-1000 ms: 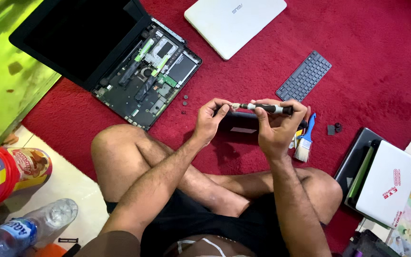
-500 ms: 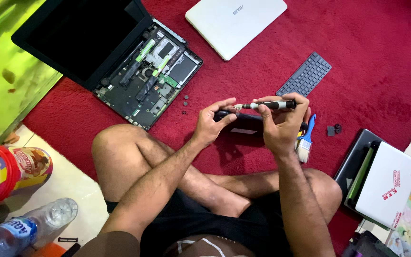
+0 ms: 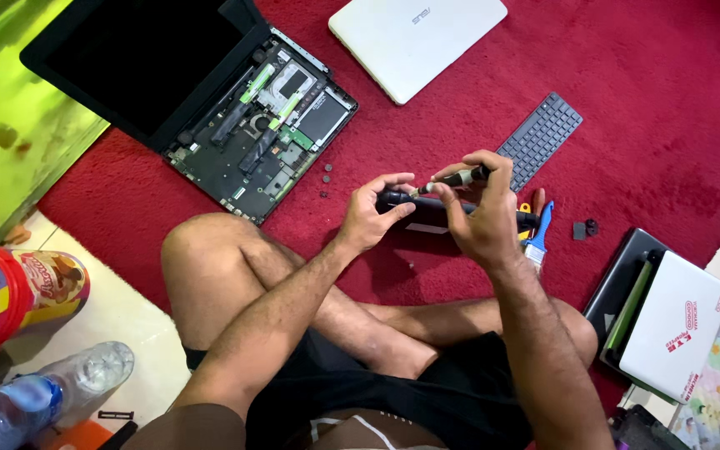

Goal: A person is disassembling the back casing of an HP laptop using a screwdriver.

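Observation:
My right hand (image 3: 483, 218) grips a black screwdriver (image 3: 458, 178) with a pale band, held nearly level above the red carpet (image 3: 652, 142). My left hand (image 3: 372, 212) pinches the screwdriver's thin tip end with fingers and thumb. Just under both hands a long black bar-shaped part (image 3: 427, 205) lies on the carpet. An opened black laptop (image 3: 264, 125) with its circuit boards showing sits to the upper left, its lid raised. A few small dark screws (image 3: 326, 177) lie between it and my left hand.
A shut white laptop (image 3: 417, 40) lies at the top, a loose grey keyboard (image 3: 541, 137) to the right. A blue-handled brush (image 3: 538, 237) lies by my right hand. Stacked laptops (image 3: 668, 321) sit lower right. A red-lidded tub (image 3: 10, 292) and a plastic bottle (image 3: 43, 396) stand on the tiles at left.
The screwdriver has tilted, handle end up to the right, and my right hand has slid along it. My left hand stays at the tip.

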